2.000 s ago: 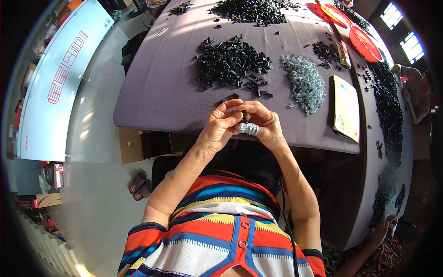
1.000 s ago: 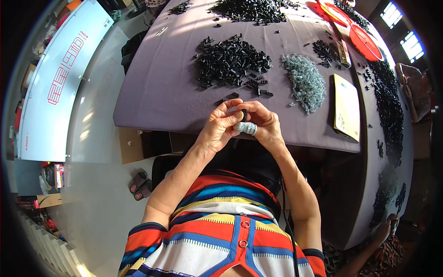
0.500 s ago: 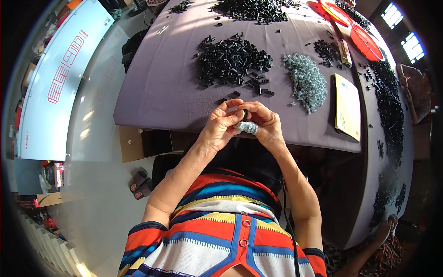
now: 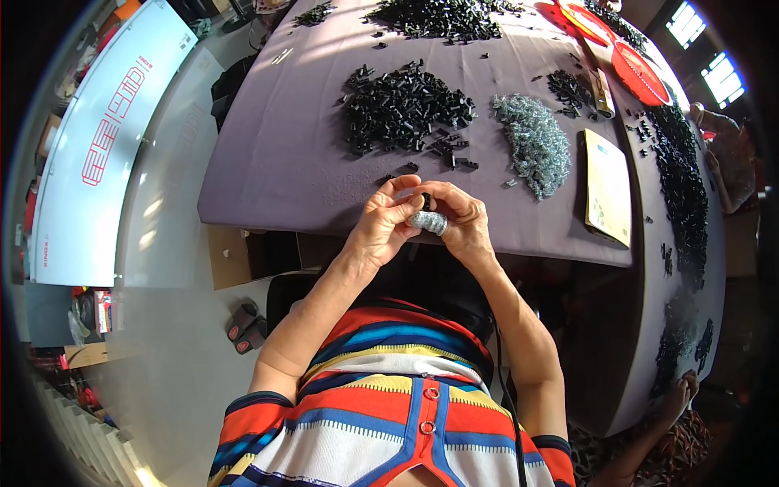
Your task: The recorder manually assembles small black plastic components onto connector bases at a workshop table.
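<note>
A small black piece (image 4: pixel 427 201) is pinched between the hands (image 4: pixel 380 222), partly hidden.

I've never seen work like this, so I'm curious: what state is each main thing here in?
Small black plastic piece: held in the fingertips
Left hand: closed on it
Right hand: closed on it
Grey-white finger wrapping: wound on, apparently a right-hand finger
Black plastic pieces: heaped loose
Small clear pieces: heaped loose
Yellow rectangular pad: lying flat
Brown cardboard box: open
Dark slippers: unworn

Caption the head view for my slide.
Left hand and right hand hold a small black piece near a heap of black parts.
</note>
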`<act>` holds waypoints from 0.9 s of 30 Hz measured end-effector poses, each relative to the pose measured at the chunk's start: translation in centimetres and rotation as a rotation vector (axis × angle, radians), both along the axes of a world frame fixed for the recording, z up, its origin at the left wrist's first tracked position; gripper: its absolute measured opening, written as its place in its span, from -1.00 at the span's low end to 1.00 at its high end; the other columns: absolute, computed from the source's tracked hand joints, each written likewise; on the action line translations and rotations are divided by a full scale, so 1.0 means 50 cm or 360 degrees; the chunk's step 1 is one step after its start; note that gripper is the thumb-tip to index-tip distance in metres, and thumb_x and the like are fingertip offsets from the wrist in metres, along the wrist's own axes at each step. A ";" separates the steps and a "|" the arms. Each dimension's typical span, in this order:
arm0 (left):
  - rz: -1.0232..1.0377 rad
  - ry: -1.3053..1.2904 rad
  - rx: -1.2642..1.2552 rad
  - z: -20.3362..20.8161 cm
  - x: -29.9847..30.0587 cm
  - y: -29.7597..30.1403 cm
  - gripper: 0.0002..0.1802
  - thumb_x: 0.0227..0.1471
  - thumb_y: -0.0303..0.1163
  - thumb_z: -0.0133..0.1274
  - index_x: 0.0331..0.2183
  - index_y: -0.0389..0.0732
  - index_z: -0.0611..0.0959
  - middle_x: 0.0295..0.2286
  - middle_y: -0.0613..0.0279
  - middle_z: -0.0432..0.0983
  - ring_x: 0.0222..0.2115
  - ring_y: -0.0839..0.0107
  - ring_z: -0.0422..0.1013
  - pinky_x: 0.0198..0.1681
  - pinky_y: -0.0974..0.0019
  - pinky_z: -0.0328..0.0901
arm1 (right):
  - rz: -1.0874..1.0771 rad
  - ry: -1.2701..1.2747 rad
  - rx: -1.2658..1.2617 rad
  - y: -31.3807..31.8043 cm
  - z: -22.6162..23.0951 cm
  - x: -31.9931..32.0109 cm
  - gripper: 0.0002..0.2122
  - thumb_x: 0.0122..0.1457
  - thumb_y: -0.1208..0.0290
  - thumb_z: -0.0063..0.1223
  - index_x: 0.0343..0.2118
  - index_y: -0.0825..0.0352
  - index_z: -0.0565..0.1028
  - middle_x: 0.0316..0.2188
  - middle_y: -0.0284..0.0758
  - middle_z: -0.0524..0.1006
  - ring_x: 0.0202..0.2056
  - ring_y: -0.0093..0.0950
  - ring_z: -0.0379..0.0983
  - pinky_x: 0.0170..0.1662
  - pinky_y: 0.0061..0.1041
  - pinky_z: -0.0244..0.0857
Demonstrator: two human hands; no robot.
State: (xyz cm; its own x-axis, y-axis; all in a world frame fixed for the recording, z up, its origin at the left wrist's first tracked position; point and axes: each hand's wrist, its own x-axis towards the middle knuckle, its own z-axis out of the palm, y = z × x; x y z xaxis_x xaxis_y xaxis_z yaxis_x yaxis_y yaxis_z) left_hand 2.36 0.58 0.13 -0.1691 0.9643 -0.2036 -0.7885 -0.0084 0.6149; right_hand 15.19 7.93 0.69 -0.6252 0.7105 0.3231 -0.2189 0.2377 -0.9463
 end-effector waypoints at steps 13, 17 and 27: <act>0.0059 -0.0105 0.0033 -0.002 -0.005 -0.004 -0.68 -0.03 -0.58 0.04 -0.18 -0.15 0.42 -0.43 0.29 0.49 -0.48 0.56 0.42 -0.53 0.54 0.22 | 0.0021 -0.0043 -0.0005 0.000 -0.003 -0.007 -0.70 -0.09 0.63 0.17 -0.22 0.34 0.50 -0.33 -0.41 0.48 -0.35 -0.67 0.36 -0.25 -0.68 0.28; 0.0217 0.0059 -0.0063 0.016 -0.006 0.004 -0.75 -0.07 -0.58 0.09 -0.27 -0.19 0.48 -0.48 0.26 0.51 -0.55 0.59 0.39 -0.57 0.57 0.21 | 0.0008 -0.0173 0.0092 -0.003 0.012 0.006 -0.66 -0.11 0.58 0.22 -0.19 0.30 0.50 -0.34 -0.39 0.48 -0.48 -0.65 0.36 -0.39 -0.66 0.30; 0.0984 0.2544 -0.0632 0.036 -0.272 -0.079 -0.88 -0.15 -0.54 0.09 -0.43 -0.30 0.58 -0.55 0.19 0.53 -0.55 0.49 0.43 -0.42 0.42 0.32 | -0.0983 -0.0057 0.0065 0.133 0.084 0.130 -0.80 0.06 0.64 0.05 -0.22 0.33 0.51 -0.44 -0.49 0.52 -0.50 -0.78 0.29 -0.46 -0.77 0.17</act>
